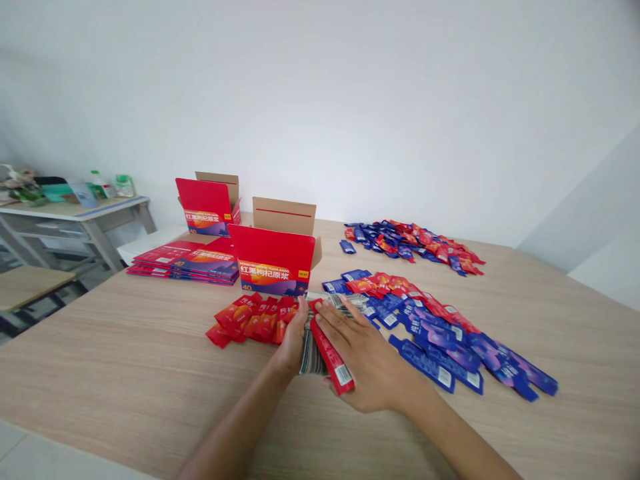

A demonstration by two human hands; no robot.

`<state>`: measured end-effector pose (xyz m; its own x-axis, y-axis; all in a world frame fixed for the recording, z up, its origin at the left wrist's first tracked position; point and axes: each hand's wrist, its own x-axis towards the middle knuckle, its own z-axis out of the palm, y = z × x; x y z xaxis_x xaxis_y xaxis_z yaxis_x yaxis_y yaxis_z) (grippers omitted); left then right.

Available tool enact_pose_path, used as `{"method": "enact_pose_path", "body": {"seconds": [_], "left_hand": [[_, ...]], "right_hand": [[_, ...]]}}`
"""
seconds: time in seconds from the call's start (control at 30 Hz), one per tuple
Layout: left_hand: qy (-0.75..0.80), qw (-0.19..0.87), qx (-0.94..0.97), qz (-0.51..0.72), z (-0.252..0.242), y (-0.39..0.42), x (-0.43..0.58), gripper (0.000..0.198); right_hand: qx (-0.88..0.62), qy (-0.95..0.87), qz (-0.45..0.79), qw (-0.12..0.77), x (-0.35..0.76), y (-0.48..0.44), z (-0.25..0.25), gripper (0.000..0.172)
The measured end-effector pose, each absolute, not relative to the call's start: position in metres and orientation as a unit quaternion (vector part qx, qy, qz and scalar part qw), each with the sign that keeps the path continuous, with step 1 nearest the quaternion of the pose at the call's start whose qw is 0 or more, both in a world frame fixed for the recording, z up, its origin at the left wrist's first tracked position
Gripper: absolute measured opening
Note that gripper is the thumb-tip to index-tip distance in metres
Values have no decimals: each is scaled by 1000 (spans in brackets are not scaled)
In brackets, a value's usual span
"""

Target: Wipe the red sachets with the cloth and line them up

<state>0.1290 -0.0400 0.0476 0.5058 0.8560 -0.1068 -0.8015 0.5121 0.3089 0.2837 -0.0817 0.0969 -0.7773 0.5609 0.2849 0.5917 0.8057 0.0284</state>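
Both my hands squeeze a stack of thin sachets (320, 347) standing on edge on the wooden table (125, 347). My left hand (291, 340) presses flat against the stack's left side. My right hand (367, 357) lies on its right side, fingers stretched over a red sachet (333, 357) at the outer face. Left of the stack lies a small heap of red sachets (250, 319). To the right, blue and red sachets (440, 333) are spread out in a row.
An open red carton (274, 260) stands just behind my hands, a second open carton (207, 203) further back. Flat folded cartons (183, 262) are piled at the left. Another pile of sachets (415, 243) lies at the back. A grey desk (75, 213) stands far left.
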Motion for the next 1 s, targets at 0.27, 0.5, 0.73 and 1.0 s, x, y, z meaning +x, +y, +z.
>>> {"method": "enact_pose_path", "body": {"seconds": [0.27, 0.5, 0.73, 1.0], "left_hand": [[202, 817, 120, 526, 61, -38, 112, 60], [207, 806, 129, 539, 59, -59, 138, 54], [188, 788, 132, 572, 66, -53, 133, 74], [152, 829, 145, 518, 54, -51, 140, 67]], "right_hand": [[-317, -939, -44, 127, 275, -93, 93, 82], [-347, -903, -136, 216, 268, -82, 77, 128], [-376, -884, -140, 241, 266, -85, 69, 97], [-400, -833, -97, 369, 262, -79, 54, 35]]}}
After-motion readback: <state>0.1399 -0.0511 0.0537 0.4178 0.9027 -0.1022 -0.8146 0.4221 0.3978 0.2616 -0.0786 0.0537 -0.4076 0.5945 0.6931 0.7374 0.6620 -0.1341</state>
